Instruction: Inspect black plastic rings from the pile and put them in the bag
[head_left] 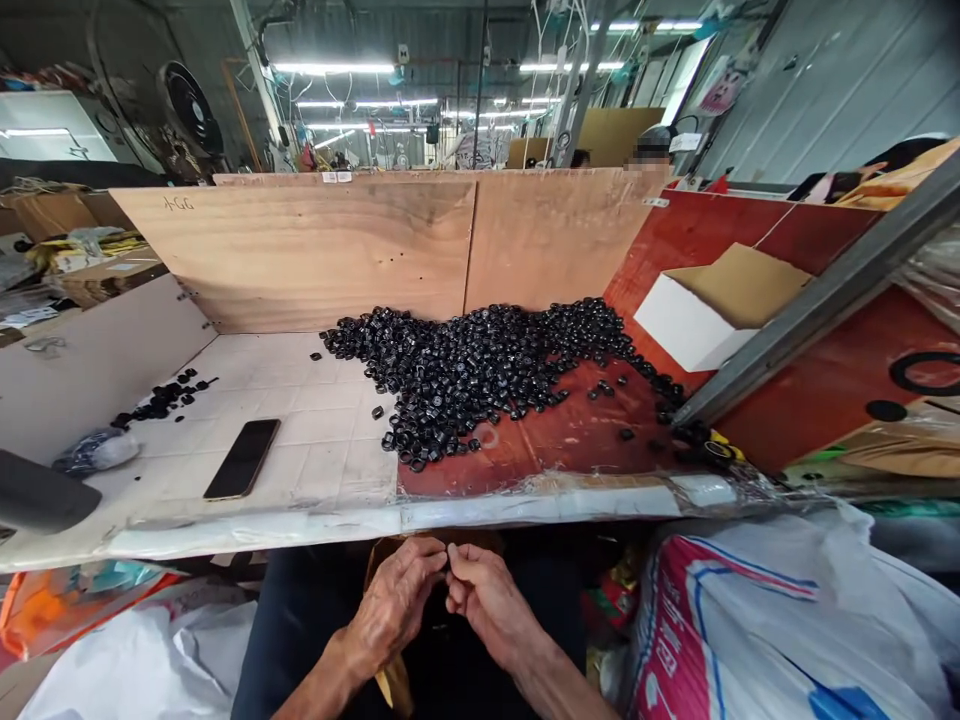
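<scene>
Over my lap, just below the table's front edge, my left hand [399,597] and my right hand [486,592] meet with fingertips pinched together. Between the fingertips shows a bit of a small black part [448,562], mostly hidden; both hands seem to grip it. On the table beyond lies a broad heap of small black ring-like parts [457,375], spread over a white surface and a red one. A smaller group of black pieces [161,400] lies at the left.
A dark phone [242,460] lies on the white tabletop [322,440]. Wooden boards [337,250] wall the back. At right stand an open white box [686,320] and a slanted metal post [810,300]. A large printed sack [765,610] is beside my right leg. A person's head shows behind the boards.
</scene>
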